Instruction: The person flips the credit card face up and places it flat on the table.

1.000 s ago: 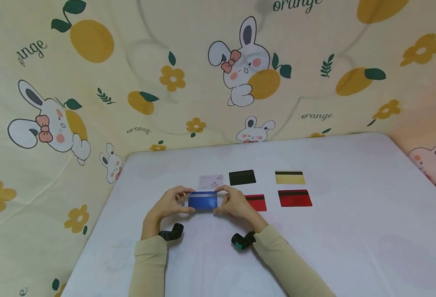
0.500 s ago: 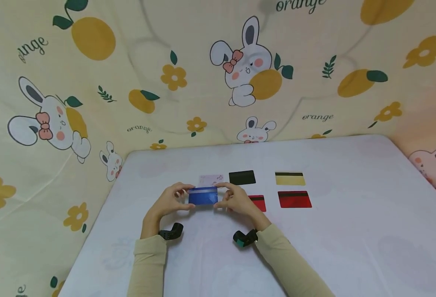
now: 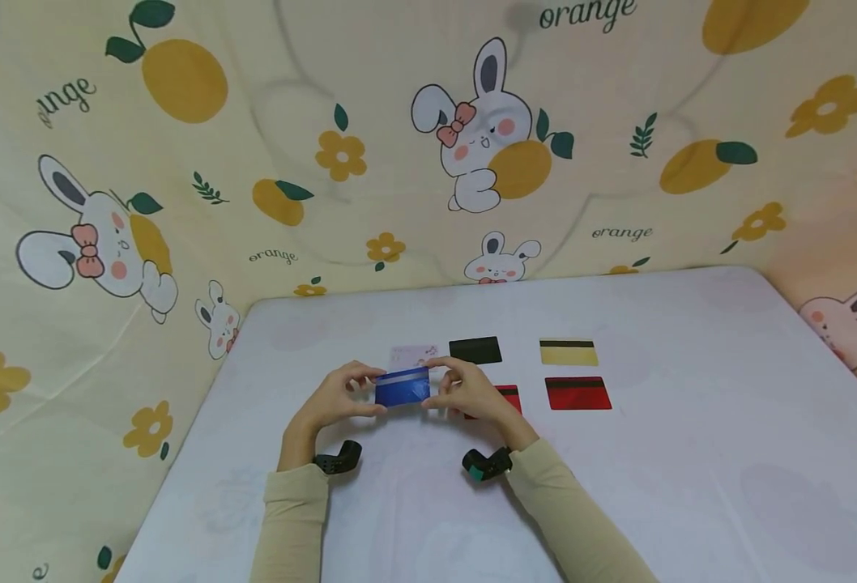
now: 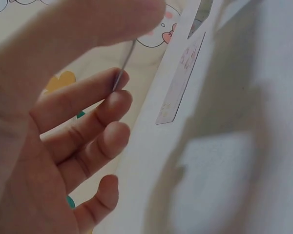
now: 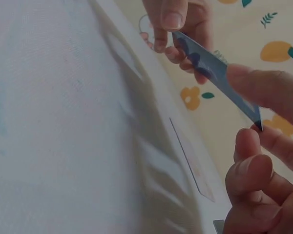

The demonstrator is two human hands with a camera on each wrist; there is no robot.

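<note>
A blue card (image 3: 402, 388) with a pale stripe near its top is held up above the table between both hands. My left hand (image 3: 337, 396) pinches its left corners between thumb and fingers, and my right hand (image 3: 470, 392) pinches the right corners. In the right wrist view the blue card (image 5: 210, 68) tilts, with thumbs pressed on its near face. The left wrist view shows it almost edge-on. Just behind the held card lies a pale pink patterned card (image 3: 408, 355), partly covered. One red card (image 3: 510, 395) is partly hidden by my right hand.
A black card (image 3: 475, 350), a gold card (image 3: 569, 352) with a dark stripe and another red card (image 3: 577, 393) lie flat on the white table (image 3: 676, 453). Behind the table hangs a cream cloth (image 3: 370, 81) printed with rabbits and oranges.
Both hands have raised the blue card slightly and tilted it, its right end now higher. It has shifted a little to the right. The cards on the table stay in place.
</note>
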